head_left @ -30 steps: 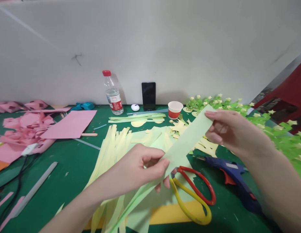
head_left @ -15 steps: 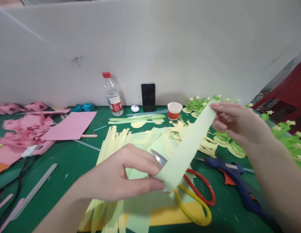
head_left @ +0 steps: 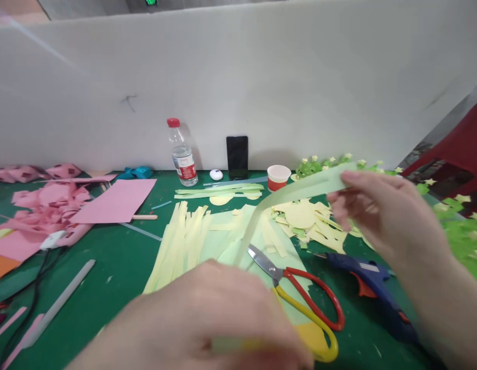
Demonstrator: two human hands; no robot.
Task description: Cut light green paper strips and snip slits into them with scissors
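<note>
Right hand (head_left: 392, 210) has thumb and fingers clamped near one end of a pale green strip (head_left: 292, 193), which arches above the bench (head_left: 118, 272) short of its far edge and drops towards the left hand (head_left: 223, 313); that hand is too blurred to tell what, if anything, it grips. The strip looks like paper: light, limp along its length, probably easy to crease or tear, best pinched flat near an end. Counted: one strip held, one pair of scissors (head_left: 277, 274), one glue gun (head_left: 381, 285) and, near the far edge, one bottle (head_left: 183, 162), one phone (head_left: 237, 156), one cup (head_left: 278, 178). Loose yellow strips (head_left: 176, 241) overlap too much to count.
</note>
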